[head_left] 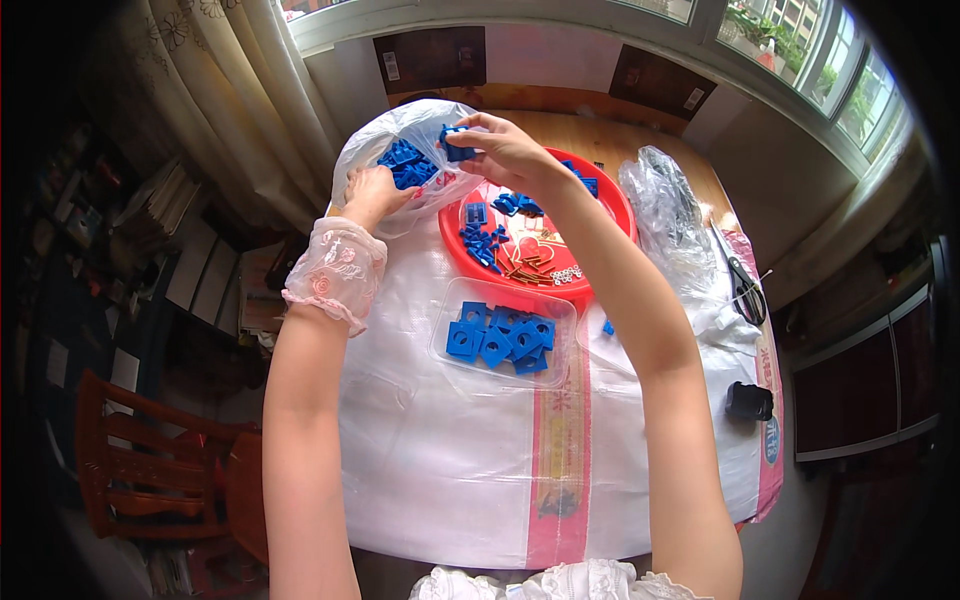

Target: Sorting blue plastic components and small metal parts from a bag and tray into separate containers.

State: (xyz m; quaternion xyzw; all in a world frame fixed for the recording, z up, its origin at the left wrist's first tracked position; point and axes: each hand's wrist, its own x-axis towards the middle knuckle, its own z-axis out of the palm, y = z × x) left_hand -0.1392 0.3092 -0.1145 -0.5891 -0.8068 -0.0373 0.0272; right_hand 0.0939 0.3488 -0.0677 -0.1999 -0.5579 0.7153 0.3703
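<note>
My right hand [505, 152] is raised over the far edge of the red tray, its fingers closed round a blue plastic part [457, 143] with a blocky shape. My left hand [373, 193] grips the near rim of a white plastic bag [358, 137]. Many small blue plastic pieces [403, 160] lie inside this bag. Part of the round red tray [622, 215] is hidden under my right forearm. On the tray are small blue pieces [484, 243], brass-coloured pins [528, 268] and small white rings [566, 274].
Nearer me, a clear plastic box [440, 365] holds several flat blue squares with round holes [495, 346]. At the right lie crumpled clear bags [668, 215], black-handled scissors [743, 285] and a black object [749, 402]. A wooden chair [160, 465] stands left of the sheet-covered table [430, 470].
</note>
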